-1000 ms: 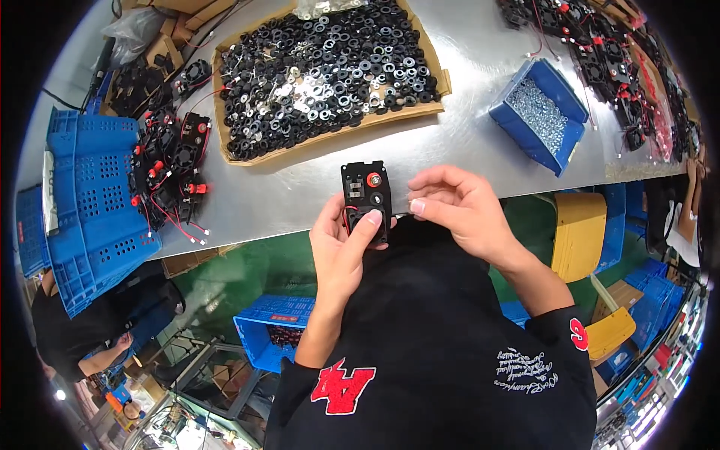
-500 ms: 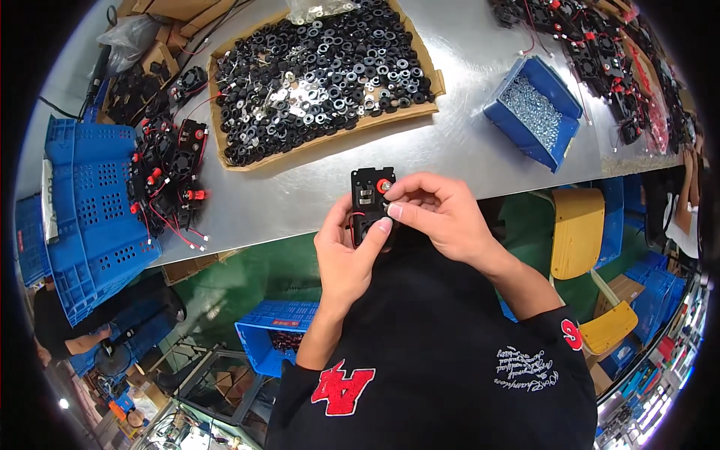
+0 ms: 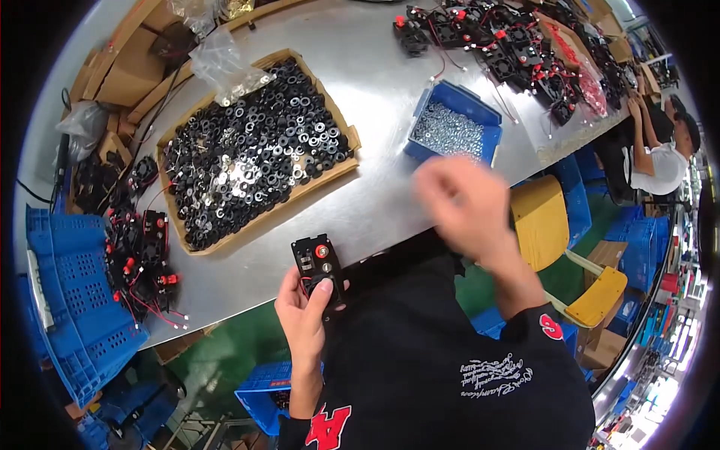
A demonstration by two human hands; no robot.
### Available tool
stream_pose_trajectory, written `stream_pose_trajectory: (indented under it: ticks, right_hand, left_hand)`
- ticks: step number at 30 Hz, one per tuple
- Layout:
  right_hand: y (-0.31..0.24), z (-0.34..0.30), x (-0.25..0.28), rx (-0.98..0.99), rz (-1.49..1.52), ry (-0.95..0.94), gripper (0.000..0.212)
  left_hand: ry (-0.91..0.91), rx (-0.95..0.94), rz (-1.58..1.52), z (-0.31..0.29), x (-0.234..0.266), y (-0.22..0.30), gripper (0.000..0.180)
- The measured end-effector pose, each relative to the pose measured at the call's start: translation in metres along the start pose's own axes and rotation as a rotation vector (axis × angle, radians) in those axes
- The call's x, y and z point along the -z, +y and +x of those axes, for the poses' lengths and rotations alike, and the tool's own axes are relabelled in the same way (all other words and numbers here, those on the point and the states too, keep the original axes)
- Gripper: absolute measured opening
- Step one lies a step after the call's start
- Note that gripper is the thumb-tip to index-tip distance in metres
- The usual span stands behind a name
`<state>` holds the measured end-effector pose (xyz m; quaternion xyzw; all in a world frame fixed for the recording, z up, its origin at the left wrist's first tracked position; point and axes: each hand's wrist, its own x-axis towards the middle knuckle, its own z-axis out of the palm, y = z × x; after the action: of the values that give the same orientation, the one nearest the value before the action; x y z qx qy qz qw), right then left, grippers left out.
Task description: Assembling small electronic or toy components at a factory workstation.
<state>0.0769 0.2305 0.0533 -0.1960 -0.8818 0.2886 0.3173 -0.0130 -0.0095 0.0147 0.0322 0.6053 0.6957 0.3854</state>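
A black plastic housing with a red terminal post and thin red wires [image 3: 306,249] is gripped in my left hand [image 3: 298,322], just off the table's near edge. My left thumb lies across its lower face. A small round metal piece shows below the red post. My right hand [image 3: 469,214] is raised over the table edge, blurred by motion, holding nothing I can make out. Closest to it stands a blue parts bin [image 3: 489,144] filled with small shiny metal nuts [image 3: 446,129].
A cardboard tray [image 3: 319,185] of black and silver washers lies at the left on the metal table [image 3: 382,191]. Black fan units [image 3: 517,56] cover the far right; more [image 3: 142,262] lie by a blue crate [image 3: 82,300]. A yellow chair [image 3: 541,217] and another person [image 3: 664,150] are rightward.
My right hand has left the housing and swung right toward the blue bin. The left hand still holds the housing. The whole view has shifted, so the table sits differently in it.
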Motion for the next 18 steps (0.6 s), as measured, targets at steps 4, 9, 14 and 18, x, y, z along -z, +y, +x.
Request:
stream_pose_trajectory:
  ticks: [4,9,14,18]
  right_hand:
    - [0.068,0.044,0.036,-0.018,-0.347,-0.110,0.011]
    - [0.094,0.053,0.019,0.044,-0.546,-0.525,0.010]
    - [0.092,0.058,0.028,0.022,-0.571,-0.518,0.015]
    - [0.090,0.062,0.027,0.002,-0.562,-0.514,0.014]
  left_hand:
    - [0.013,0.022,-0.006,0.005,0.003,0.001,0.039]
    - [0.043,0.009,-0.034,-0.002,0.006,0.004,0.041]
    - [0.026,0.000,-0.078,-0.003,0.001,0.001,0.043]
    - [0.022,0.036,-0.095,-0.006,0.000,0.005,0.044]
